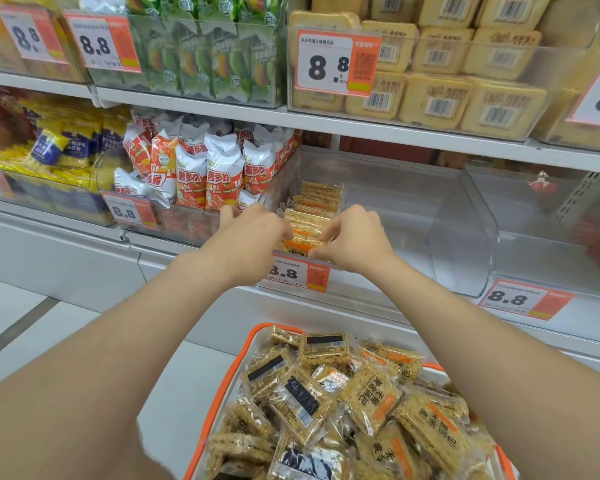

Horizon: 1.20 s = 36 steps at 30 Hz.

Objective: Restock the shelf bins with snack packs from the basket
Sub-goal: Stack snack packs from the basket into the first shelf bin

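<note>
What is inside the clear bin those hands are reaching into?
A row of crispy snack packs stands along the clear bin's left side. The left hand and right hand hide the front packs.

1. The left hand (253,233) is bare. Its back is broad and smooth, and its fingertips are softened by blur.
2. The right hand (352,237) is also bare. A row of rounded knuckles runs along its top, and the thumb (321,251) is outlined along the lower edge.
3. Behind the left hand, the left forearm (136,327) is uncovered skin from the wrist back to the frame's edge. It is smooth and even, and the wide lens makes it swell much broader away from the hand.
4. Behind the right hand, the right forearm (482,334) is likewise bare along all that shows. It is narrow at the wrist and widens steadily towards the lower right corner.
</note>
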{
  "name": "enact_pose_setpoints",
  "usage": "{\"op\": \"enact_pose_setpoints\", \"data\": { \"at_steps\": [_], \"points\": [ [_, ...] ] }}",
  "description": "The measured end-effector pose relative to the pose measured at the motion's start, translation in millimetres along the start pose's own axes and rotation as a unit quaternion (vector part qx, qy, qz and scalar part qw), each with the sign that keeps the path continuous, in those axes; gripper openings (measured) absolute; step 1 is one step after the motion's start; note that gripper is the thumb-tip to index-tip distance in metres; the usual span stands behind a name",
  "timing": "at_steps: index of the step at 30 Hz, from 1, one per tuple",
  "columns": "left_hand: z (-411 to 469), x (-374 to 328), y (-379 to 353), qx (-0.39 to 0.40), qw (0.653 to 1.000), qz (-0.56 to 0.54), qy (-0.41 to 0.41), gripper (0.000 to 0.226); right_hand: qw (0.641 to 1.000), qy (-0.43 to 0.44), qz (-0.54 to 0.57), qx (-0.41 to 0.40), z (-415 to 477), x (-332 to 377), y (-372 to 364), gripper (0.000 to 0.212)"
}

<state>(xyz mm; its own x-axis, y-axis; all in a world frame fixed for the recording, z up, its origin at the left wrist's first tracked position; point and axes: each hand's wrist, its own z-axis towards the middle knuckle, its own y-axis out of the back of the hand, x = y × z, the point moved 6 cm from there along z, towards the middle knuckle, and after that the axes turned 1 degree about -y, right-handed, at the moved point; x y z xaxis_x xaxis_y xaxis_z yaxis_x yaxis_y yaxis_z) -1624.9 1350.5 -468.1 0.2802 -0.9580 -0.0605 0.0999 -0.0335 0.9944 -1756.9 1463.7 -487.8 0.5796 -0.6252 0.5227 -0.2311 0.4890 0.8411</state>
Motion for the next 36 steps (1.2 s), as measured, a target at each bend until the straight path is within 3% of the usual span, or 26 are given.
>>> {"op": "enact_pose_setpoints", "data": {
  "at_steps": [3,6,9,14,16,18,20,22,27,31,33,36],
  "points": [
    [-1,-2,-9,0.054,0.998,0.017,-0.01,0.068,0.999,0.027,0.025,-0.009,3,3,-2,0.03],
    [-2,-6,-15,0.09,0.996,0.021,-0.012,0.059,0.996,0.076,0.02,0.032,3,4,-1,0.011],
    [-3,-10,-18,0.113,0.993,0.015,-0.011,0.049,0.991,0.099,-0.008,0.09,-7,-1,1,0.025],
    [-6,-21,-8,0.054,0.997,0.055,-0.003,0.035,0.982,0.183,-0.042,-0.026,-48,12,38,0.035],
    [-10,-32,2,-0.011,0.998,0.057,-0.01,0.033,0.974,0.217,-0.048,0.037,-71,20,45,0.033],
    [-16,-48,13,-0.09,0.995,0.023,-0.045,0.025,0.959,0.221,-0.095,0.15,-92,18,35,0.031],
    [-22,-63,17,-0.115,0.989,-0.048,-0.078,0.013,0.934,0.217,-0.158,0.236,-108,7,19,0.029],
    [-26,-76,4,-0.045,0.993,-0.074,-0.078,0.011,0.914,0.191,-0.203,0.295,-116,-14,2,0.029],
    [-38,-101,-66,0.215,0.968,0.039,-0.124,0.013,0.84,0.131,-0.318,0.42,-133,-56,-26,0.02],
    [-56,-109,-118,0.376,0.912,0.076,-0.146,0.08,0.806,0.134,-0.355,0.453,-149,-59,-31,0.031],
    [-65,-115,-136,0.407,0.892,0.095,-0.174,0.103,0.81,0.139,-0.351,0.448,-152,-57,-32,0.025],
    [-72,-118,-156,0.406,0.882,0.125,-0.205,0.121,0.822,0.151,-0.32,0.446,-155,-48,-30,0.022]
  ]
}}
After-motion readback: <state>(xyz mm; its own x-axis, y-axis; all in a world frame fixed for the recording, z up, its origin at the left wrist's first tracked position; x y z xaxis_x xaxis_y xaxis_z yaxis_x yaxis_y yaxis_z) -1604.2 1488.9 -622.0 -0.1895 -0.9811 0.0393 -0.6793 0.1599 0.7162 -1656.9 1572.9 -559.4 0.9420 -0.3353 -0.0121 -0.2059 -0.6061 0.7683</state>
